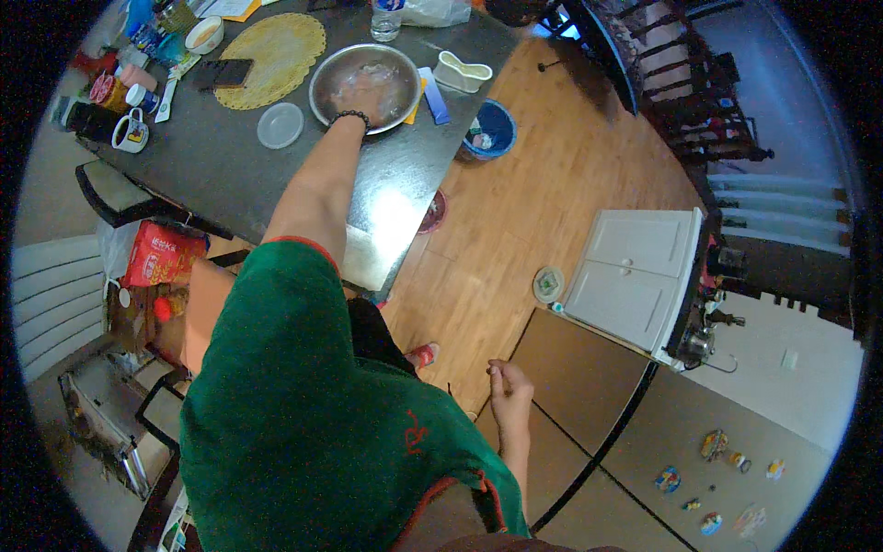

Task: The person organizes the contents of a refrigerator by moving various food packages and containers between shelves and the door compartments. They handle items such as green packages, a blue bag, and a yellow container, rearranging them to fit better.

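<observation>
My left hand (364, 97) is down inside a round metal bowl (324, 112) on the dark table, a dark beaded bracelet at its wrist. A pale, wet-looking mixture (377, 72) lies in the bowl around the hand. The fingers blend into it, so their pose and any hold are hidden. Away from the table, my right hand (510, 396) hangs low in front of the grey fridge, its fingers curled in and nothing visible in them. Beside the bowl are a clear round lid (280, 125), a pale blue strip-shaped packet (434, 96) and a white bone-shaped dish (462, 72).
On the dark table (230, 175) lie a yellow woven mat (285, 46) with a phone (223, 74), a bottle (386, 20), a mug (131, 132) and several jars. A blue bin (497, 129) stands by its right edge. Chairs (115, 193) flank the left side; white cabinets (635, 267) stand right.
</observation>
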Action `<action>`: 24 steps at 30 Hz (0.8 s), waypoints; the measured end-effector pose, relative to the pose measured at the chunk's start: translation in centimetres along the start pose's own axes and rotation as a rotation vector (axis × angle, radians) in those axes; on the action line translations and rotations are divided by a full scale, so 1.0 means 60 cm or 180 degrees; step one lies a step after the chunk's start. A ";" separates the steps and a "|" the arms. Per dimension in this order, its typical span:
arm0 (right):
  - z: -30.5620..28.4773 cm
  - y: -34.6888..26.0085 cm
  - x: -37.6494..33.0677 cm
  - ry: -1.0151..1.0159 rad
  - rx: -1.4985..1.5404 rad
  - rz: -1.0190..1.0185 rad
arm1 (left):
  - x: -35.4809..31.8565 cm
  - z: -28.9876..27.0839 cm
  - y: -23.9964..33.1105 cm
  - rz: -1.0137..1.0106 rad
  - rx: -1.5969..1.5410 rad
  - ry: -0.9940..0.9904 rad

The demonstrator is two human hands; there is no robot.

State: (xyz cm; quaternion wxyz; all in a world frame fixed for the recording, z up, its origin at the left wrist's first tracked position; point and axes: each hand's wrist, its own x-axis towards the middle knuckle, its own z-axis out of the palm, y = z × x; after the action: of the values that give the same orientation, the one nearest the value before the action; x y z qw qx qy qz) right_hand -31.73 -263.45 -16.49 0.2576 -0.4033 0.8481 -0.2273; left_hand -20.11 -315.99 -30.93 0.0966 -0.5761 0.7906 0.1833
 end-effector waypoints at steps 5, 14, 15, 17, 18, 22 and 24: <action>-0.005 -0.005 -0.001 -0.0062 0.0014 0.0135 | 0.057 0.065 -0.060 0.0207 0.0049 0.0716; 0.006 -0.003 0.004 -0.0061 -0.0026 0.0009 | 0.024 -0.015 -0.066 -0.0246 -0.1707 0.0353; 0.003 -0.008 0.004 -0.0070 0.0007 0.0043 | 0.031 -0.019 -0.080 -0.0286 -0.2377 0.0144; 0.004 -0.010 0.004 -0.0082 0.0066 0.0053 | 0.039 -0.021 -0.087 -0.0514 -0.3643 -0.0049; 0.005 -0.008 0.005 -0.0083 0.0093 0.0028 | 0.039 -0.019 -0.088 -0.0349 -0.4554 -0.0204; 0.008 -0.018 0.007 -0.0123 0.0199 0.0155 | -0.005 -0.058 -0.065 -0.0417 -0.7250 -0.0396; 0.005 -0.024 0.009 -0.0119 0.0234 0.0134 | 0.018 -0.045 -0.081 -0.0547 -0.7933 -0.0068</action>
State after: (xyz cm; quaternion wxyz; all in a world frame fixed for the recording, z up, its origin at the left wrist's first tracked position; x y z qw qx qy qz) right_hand -31.03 -264.73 -16.01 0.2928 -0.3798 0.8425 -0.2453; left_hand -15.69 -319.32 -29.70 -0.4964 -0.3238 0.0381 0.8046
